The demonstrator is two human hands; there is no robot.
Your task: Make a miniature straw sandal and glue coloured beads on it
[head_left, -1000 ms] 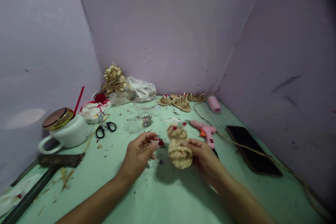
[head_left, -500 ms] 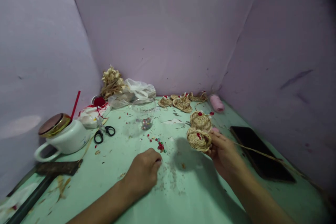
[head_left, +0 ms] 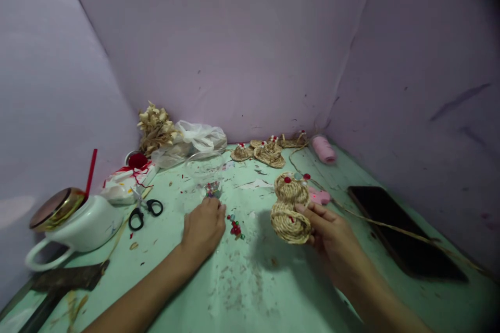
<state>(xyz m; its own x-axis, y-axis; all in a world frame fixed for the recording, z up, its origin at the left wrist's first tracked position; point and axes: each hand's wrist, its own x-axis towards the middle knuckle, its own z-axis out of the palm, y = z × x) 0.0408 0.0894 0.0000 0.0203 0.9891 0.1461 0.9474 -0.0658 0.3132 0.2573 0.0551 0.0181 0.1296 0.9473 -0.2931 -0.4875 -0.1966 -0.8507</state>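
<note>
My right hand (head_left: 332,231) is closed on a woven straw ornament (head_left: 291,226), two coiled rounds joined one above the other, raised over the table. Red beads and a pale blue-green bead show along its upper round, and a small red spot marks the lower one. My left hand (head_left: 205,223) rests on the table with its fingers bent together at a clear plastic cup (head_left: 203,169) with mixed beads (head_left: 212,189) in its bottom. What those fingertips hold, if anything, is hidden. Beside this hand lie loose red and green beads (head_left: 236,228).
Black-handled scissors (head_left: 145,213), a white mug (head_left: 88,226) and a hammer (head_left: 70,277) lie left. More straw ornaments (head_left: 269,153) and a pink thread spool (head_left: 324,150) are at the back. A straw strand (head_left: 390,226) crosses a dark phone (head_left: 406,234). A plastic bag (head_left: 201,138) stands by dried flowers (head_left: 155,127).
My left hand has moved forward and left, from beside the loose beads to the cup. My right hand still holds the ornament, now turned slightly. The camera view has shifted a little.
</note>
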